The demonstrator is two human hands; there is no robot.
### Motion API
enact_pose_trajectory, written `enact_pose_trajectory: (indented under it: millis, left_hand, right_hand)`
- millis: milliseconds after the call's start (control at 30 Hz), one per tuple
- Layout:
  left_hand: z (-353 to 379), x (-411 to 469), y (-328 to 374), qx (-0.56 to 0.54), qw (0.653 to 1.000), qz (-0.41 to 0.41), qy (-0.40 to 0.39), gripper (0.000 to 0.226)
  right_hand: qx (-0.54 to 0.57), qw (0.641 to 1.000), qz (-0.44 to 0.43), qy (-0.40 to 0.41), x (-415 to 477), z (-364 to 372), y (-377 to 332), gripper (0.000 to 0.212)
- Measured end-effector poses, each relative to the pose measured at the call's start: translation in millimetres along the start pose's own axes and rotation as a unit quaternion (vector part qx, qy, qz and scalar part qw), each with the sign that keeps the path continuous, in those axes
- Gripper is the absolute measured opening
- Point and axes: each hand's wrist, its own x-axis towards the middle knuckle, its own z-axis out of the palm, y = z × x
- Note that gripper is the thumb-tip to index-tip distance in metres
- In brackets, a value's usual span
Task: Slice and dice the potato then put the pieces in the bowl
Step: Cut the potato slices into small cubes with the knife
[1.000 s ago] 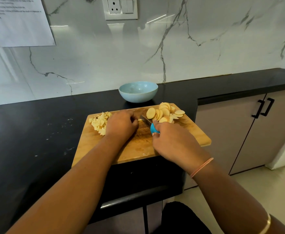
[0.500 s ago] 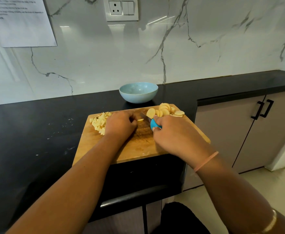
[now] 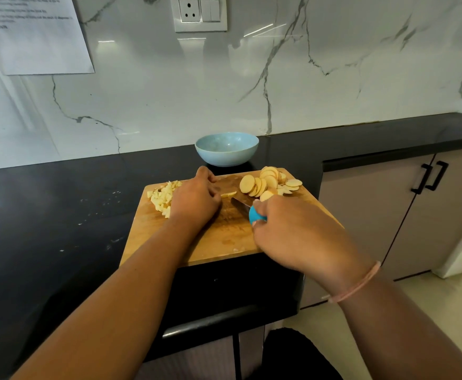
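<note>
Knife [image 3: 245, 209] back from slices [image 3: 265, 183], right hand [image 3: 293, 237] around it, left hand [image 3: 194, 201] curled on potato strip [image 3: 228, 194].

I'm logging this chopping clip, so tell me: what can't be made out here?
Head view:
Knife: handle mostly buried in the right hand; only its blue end and some blade show.
Left hand: curled fingers hide whatever it holds beside one potato strip.
Bowl: near wall hides its bottom.
Paper: print blurred, top and left cut off.

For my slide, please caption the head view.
Knife beside a potato strip on the cutting board, between diced pieces and round slices.
</note>
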Motion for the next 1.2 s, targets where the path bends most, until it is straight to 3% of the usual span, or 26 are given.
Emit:
enact_pose_trajectory:
  millis: [233, 533, 733, 900, 1200]
  left_hand:
    - [0, 1, 0, 0.005, 1.0, -0.017, 0.001, 0.026]
    - [1, 3, -2, 0.028, 0.999, -0.007, 0.017, 0.019]
    - [3, 1, -3, 0.03, 0.999, 0.007, 0.018, 0.018]
    - [2, 1, -4, 0.016, 1.0, -0.012, 0.018, 0.018]
    - [4, 2, -6, 0.018, 1.0, -0.018, 0.014, 0.018]
  right_hand:
    - [0.036, 0.999, 0.008, 0.039, 33, 15, -7, 0.042]
    - [-0.023, 1.0, -0.006, -0.018, 23, 25, -15, 0.057]
    - [0.008, 1.0, -0.008, -0.014, 0, 7, -6, 0.042]
    - [0.036, 0.999, -0.006, 0.038, 15, 16, -5, 0.046]
    - [0.041, 0.999, 0.004, -0.007, 33, 24, -12, 0.042]
